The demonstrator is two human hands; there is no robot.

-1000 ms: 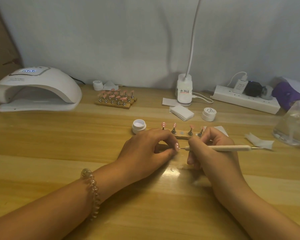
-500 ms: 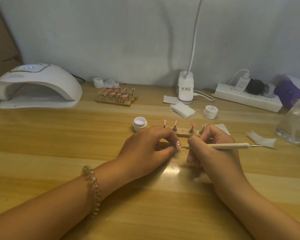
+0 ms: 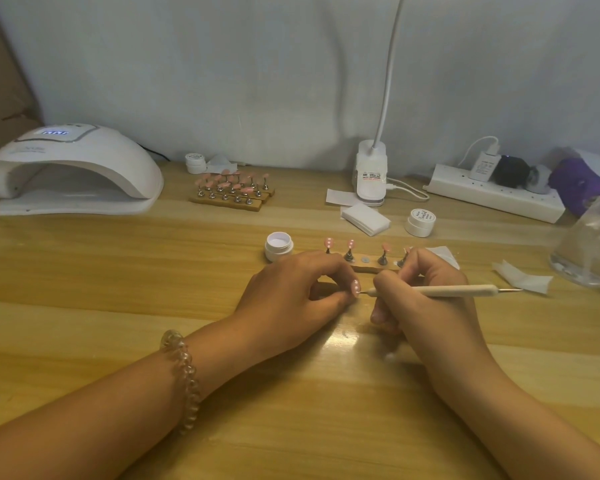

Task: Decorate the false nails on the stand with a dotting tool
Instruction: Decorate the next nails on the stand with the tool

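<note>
From here I see the left hand (image 3: 291, 292) and right hand (image 3: 420, 299) have hardly moved. The right pinches the tool (image 3: 447, 290); its tip still touches the pink nail (image 3: 355, 287) pinched in the left, just in front of the stand (image 3: 371, 269). I think this nail is still being dotted. Behind: grey wall (image 3: 222, 81), wood table (image 3: 118, 271), white dryer (image 3: 73, 168), small open jar (image 3: 278, 245)
</note>
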